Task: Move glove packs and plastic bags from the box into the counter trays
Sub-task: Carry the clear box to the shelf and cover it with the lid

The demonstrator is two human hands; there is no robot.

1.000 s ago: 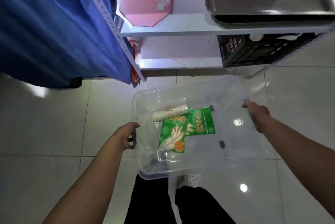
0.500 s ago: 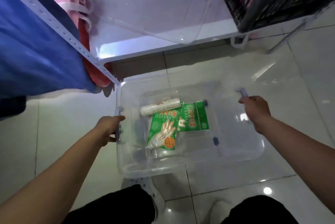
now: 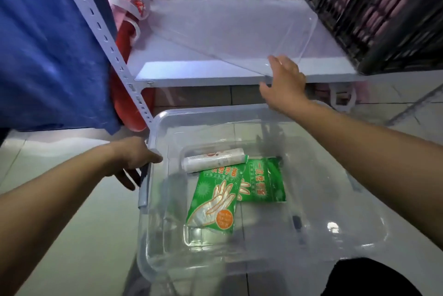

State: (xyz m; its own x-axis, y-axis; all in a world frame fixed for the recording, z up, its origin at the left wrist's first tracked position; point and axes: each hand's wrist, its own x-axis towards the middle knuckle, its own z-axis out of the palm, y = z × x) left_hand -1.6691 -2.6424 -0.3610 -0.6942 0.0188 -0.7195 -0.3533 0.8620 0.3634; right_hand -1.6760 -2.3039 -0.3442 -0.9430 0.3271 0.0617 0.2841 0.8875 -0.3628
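Inside the box (image 3: 153, 127), the glove packs (image 3: 217, 198) lie just right of the left hand (image 3: 134, 159) gripping its rim, nearer than the open-fingered right hand (image 3: 284, 84) on the shelf edge.

The box (image 3: 239, 259) is clear, glossy plastic, as is the lid (image 3: 239, 27) on the smooth white shelf (image 3: 191, 72). Two glove packs (image 3: 215, 199) are shiny green film. The floor (image 3: 72, 235) is glossy tile; the far-right crate (image 3: 374, 7) is matt black plastic.

Tiled floor (image 3: 60, 235) carries the clear box (image 3: 263, 262); shelf (image 3: 203, 72) holds a lid (image 3: 239, 27).
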